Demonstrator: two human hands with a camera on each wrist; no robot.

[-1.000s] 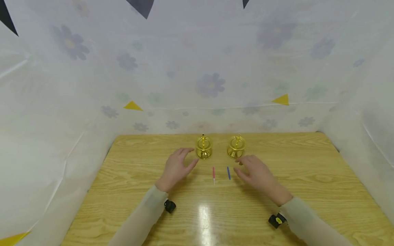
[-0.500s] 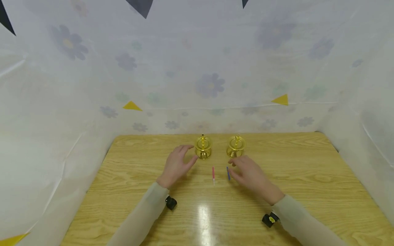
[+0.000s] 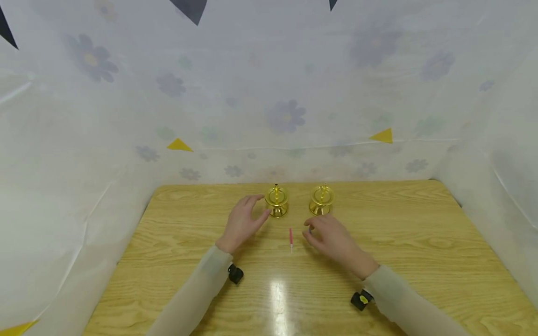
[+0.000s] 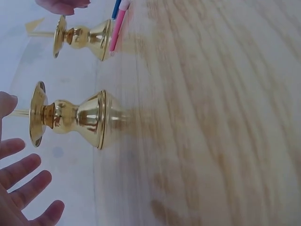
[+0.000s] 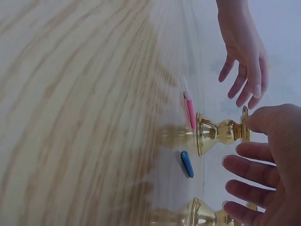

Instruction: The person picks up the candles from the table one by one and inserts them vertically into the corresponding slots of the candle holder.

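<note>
Two golden candle holders stand upright near the table's far edge, the left holder [image 3: 276, 201] [image 4: 75, 117] [image 5: 221, 132] and the right holder [image 3: 322, 200] [image 4: 82, 37] [image 5: 207, 217]. In front of them lie a thin pink candle [image 3: 290, 238] [image 4: 117, 23] [image 5: 190, 110] and a blue candle [image 5: 187, 164] [image 4: 115, 8]. My left hand [image 3: 257, 208] is open just left of the left holder, its fingers [image 4: 23, 188] spread and apart from it. My right hand [image 3: 310, 231] hovers open over the blue candle and hides it in the head view; its fingers [image 5: 263, 174] hold nothing.
The wooden table [image 3: 420, 242] is walled on three sides by a white flowered sheet [image 3: 286, 116]. Wrist cameras [image 3: 235, 274] sit on both forearms. Bare wood lies on the left, the right and at the front.
My right hand has slid left and now covers the blue candle. My left hand has edged a little toward the left holder. Holders and candles have not moved.
</note>
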